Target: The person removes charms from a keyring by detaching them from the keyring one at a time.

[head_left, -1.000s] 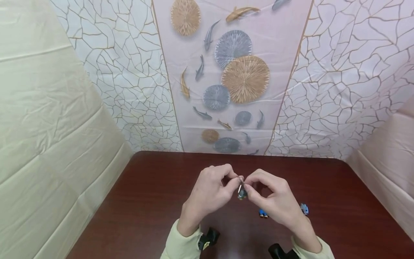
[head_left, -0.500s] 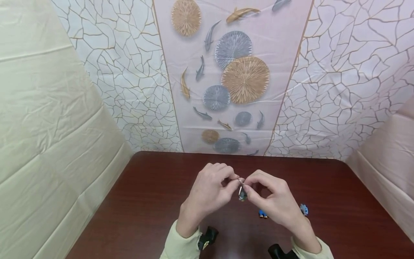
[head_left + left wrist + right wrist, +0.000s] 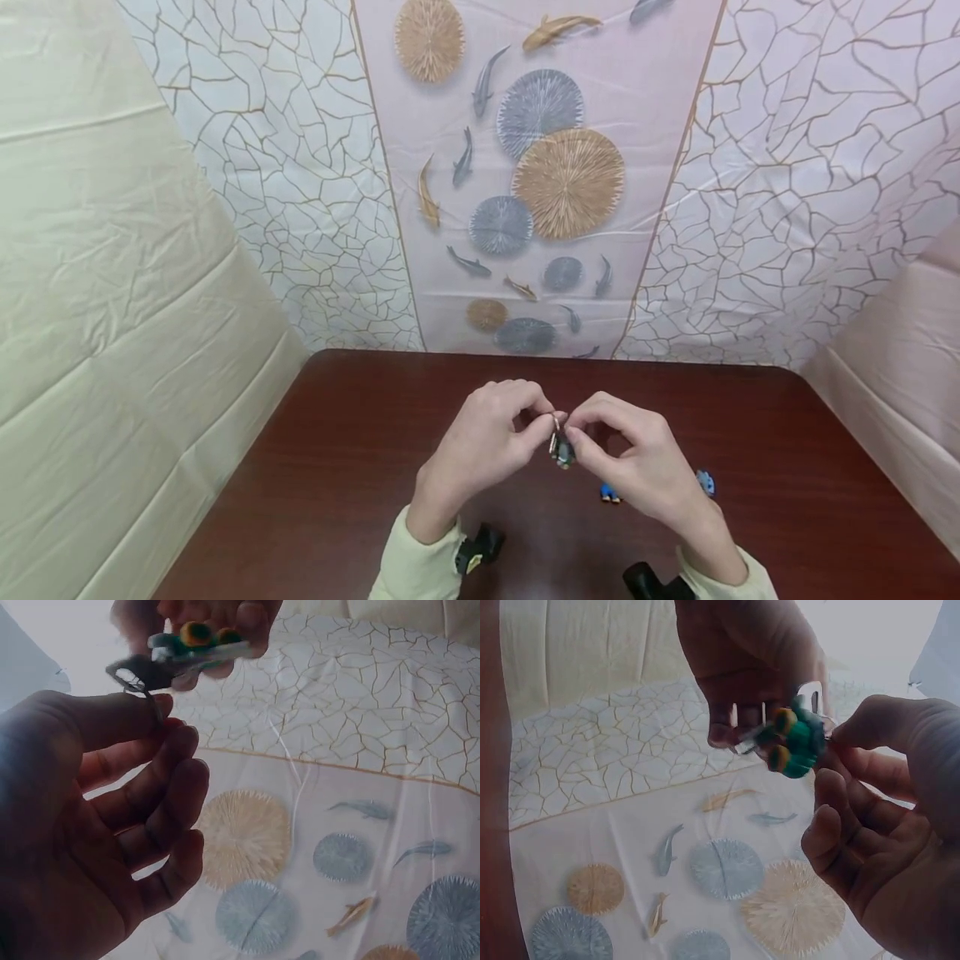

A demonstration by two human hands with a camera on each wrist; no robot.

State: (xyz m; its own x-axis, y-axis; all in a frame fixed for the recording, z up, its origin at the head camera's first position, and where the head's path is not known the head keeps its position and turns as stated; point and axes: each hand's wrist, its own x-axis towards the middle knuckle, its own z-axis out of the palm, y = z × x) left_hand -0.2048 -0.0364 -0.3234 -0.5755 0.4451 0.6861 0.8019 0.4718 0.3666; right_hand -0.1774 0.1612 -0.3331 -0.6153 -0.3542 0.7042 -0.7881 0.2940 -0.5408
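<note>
My left hand (image 3: 487, 437) pinches a thin metal key ring (image 3: 156, 706) between thumb and forefinger. From the ring hangs a small bunch of keys (image 3: 559, 452), held above the table. One key has a dark head (image 3: 139, 673) with a hole, and a silver blade (image 3: 225, 652) shows beside it. Among the keys is a green charm (image 3: 804, 742) with two round orange-yellow parts. My right hand (image 3: 637, 454) meets the left from the other side, thumb and forefinger pinching the bunch close to the ring. The fingertips hide part of the ring.
On the dark red-brown table (image 3: 337, 492) a small blue piece (image 3: 610, 492) with yellowish ends lies below the right hand. A light-blue piece (image 3: 705, 482) lies beyond the right wrist. Patterned cloth (image 3: 337, 250) hangs behind the table's far edge.
The keys have turned and spread a little below the ring, now hanging slightly lower. Both hands stay almost in place, still pinching.
</note>
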